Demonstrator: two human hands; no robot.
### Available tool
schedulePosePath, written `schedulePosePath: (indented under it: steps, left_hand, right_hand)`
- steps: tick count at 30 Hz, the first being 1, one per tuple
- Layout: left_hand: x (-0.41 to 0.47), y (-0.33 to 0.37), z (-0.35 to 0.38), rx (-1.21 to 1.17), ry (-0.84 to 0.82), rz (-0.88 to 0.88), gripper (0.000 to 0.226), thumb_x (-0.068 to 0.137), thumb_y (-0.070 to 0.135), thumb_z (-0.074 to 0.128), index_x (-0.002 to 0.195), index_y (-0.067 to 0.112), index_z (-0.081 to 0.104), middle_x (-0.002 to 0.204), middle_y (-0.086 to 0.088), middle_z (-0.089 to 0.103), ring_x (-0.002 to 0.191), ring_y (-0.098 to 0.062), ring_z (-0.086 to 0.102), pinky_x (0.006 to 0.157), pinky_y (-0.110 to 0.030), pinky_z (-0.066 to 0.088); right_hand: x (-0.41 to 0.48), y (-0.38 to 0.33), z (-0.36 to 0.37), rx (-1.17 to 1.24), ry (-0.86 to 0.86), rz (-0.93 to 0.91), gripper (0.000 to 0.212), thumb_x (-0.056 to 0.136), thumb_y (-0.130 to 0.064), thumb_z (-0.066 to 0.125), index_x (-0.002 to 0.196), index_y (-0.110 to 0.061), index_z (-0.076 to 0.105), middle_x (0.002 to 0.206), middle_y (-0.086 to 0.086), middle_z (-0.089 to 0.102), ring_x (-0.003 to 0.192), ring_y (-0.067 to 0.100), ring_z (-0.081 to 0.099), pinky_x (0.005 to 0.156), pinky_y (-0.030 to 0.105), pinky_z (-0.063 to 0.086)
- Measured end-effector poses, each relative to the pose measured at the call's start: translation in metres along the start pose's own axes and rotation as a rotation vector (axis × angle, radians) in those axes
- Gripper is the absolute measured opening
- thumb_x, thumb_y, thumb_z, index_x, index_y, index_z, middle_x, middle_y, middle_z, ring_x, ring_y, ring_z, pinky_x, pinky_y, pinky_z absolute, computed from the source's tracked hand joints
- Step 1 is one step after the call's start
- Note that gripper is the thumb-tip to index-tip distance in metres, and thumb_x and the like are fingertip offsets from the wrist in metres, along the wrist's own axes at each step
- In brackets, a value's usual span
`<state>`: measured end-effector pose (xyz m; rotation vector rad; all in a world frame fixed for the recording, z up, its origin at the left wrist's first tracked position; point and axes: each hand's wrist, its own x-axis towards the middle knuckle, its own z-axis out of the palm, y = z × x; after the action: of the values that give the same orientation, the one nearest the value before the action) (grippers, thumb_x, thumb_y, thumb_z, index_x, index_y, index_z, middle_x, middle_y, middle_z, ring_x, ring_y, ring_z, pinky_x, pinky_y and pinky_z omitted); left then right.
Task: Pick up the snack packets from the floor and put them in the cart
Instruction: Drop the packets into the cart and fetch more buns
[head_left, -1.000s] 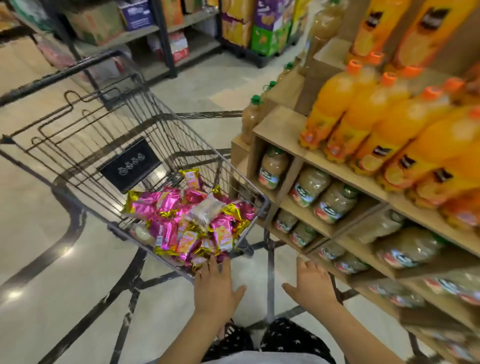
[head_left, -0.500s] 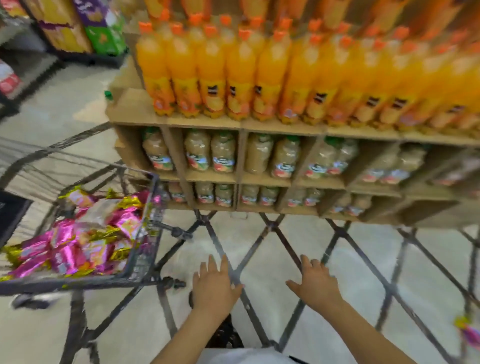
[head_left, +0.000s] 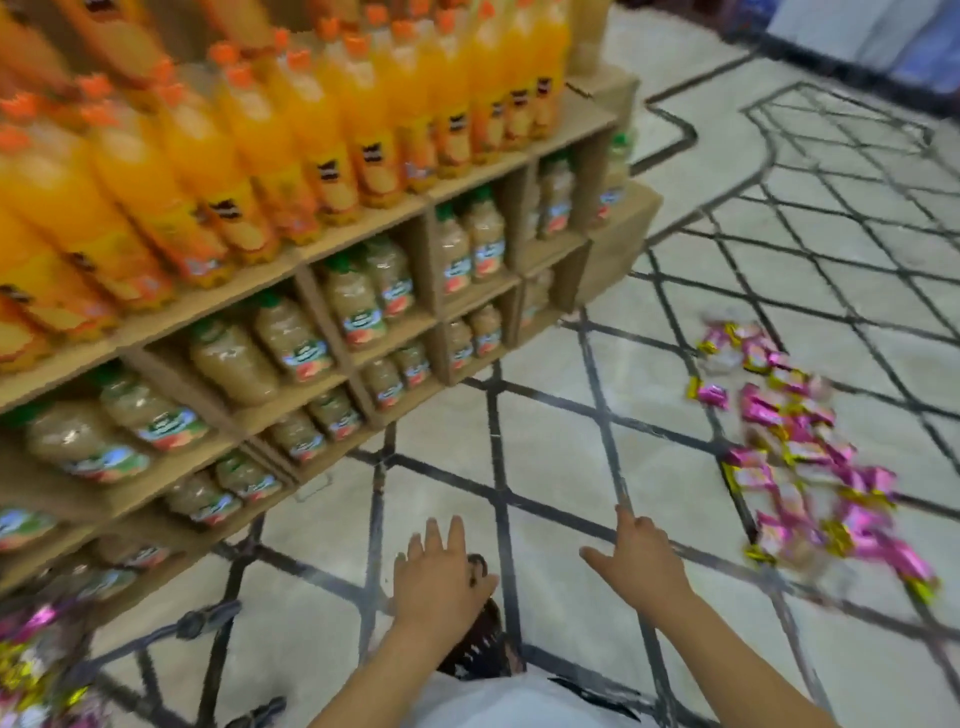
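Both hands, left (head_left: 441, 577) and right (head_left: 641, 561), were spread open and empty; snack packets (head_left: 810, 467) lay on the floor (head_left: 545, 467) right of them.

bottle labels (head_left: 311, 348) blurred, no readable text

The floor (head_left: 566, 467) is pale glossy tile crossed by dark lines in a diamond pattern. A brown shelf unit (head_left: 363, 247) stands on it. Its upper board carries a tight row of upright orange bottles (head_left: 311, 135) with orange caps. The cubbies beneath hold pale bottles (head_left: 358, 306) with green caps and colourful labels. To the right of the shelf unit, well apart from its corner, pink and gold snack packets (head_left: 810, 467) lie scattered on the floor in a loose band, many overlapping. In front of the shelf unit's left end, the dark lower frame of a cart (head_left: 202, 621) stands on the floor, blurred.
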<state>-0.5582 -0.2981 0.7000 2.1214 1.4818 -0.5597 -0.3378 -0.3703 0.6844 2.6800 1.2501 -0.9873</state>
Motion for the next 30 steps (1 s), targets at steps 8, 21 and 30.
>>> schedulePosePath:
  steps: [8, 21, 30]
  left_hand:
    - [0.079, 0.086, -0.035, 0.201, -0.019, 0.277, 0.086, 0.093, 0.065, 0.039, 0.157, 0.020, 0.003, 0.163, -0.012, 0.006, 0.149, -0.031, 0.014, 0.119, -0.043, 0.020]
    - [0.181, 0.213, -0.073, 0.543, -0.081, 0.614, 0.085, 0.094, 0.066, 0.035, 0.157, 0.019, 0.001, 0.163, -0.014, 0.007, 0.147, -0.033, 0.019, 0.117, -0.044, 0.025]
    - [0.223, 0.350, -0.040, 0.679, -0.146, 0.710, 0.084, 0.095, 0.065, 0.036, 0.157, 0.019, 0.003, 0.163, -0.014, 0.009, 0.147, -0.033, 0.019, 0.116, -0.044, 0.028]
  right_hand:
    - [0.019, 0.070, -0.029, 0.184, 0.068, 0.297, 0.076, 0.090, -0.058, 0.054, 0.148, -0.018, 0.025, 0.147, 0.009, 0.038, 0.133, 0.032, 0.038, 0.101, 0.046, 0.044]
    - [0.054, 0.132, -0.058, 0.509, 0.132, 0.658, 0.078, 0.089, -0.061, 0.052, 0.145, -0.013, 0.026, 0.135, 0.012, 0.045, 0.125, 0.032, 0.043, 0.094, 0.041, 0.046]
    - [0.084, 0.247, -0.076, 0.652, 0.098, 0.866, 0.076, 0.089, -0.058, 0.055, 0.145, -0.015, 0.027, 0.136, 0.013, 0.046, 0.126, 0.033, 0.044, 0.097, 0.041, 0.044]
